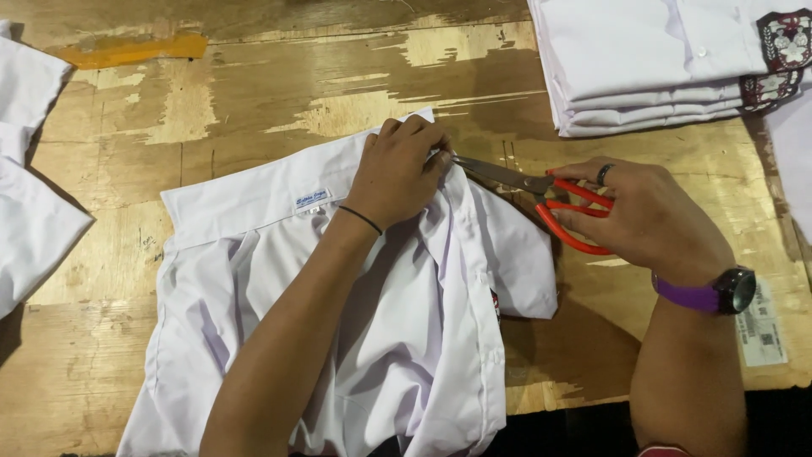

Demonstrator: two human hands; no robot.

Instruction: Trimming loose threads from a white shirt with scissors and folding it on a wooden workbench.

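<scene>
A white collared shirt (254, 254) lies spread on a worn wooden table (254, 93), collar toward the far side. My left hand (397, 169) presses and pinches the cloth at the collar's right end, fingers closed on the fabric. My right hand (647, 216) holds red-handled scissors (541, 190), with fingers through the loops. The metal blades point left and their tips meet the cloth right by my left fingers. A thin black band circles my left wrist. On my right wrist sits a watch with a purple strap (706, 292), and a dark ring is on one finger.
A stack of folded white shirts (643, 68) with dark embroidered badges sits at the far right. More white cloth (30, 195) lies at the left edge. A yellow patch (127, 49) marks the table's far left. A small paper label (761, 326) lies near my right forearm.
</scene>
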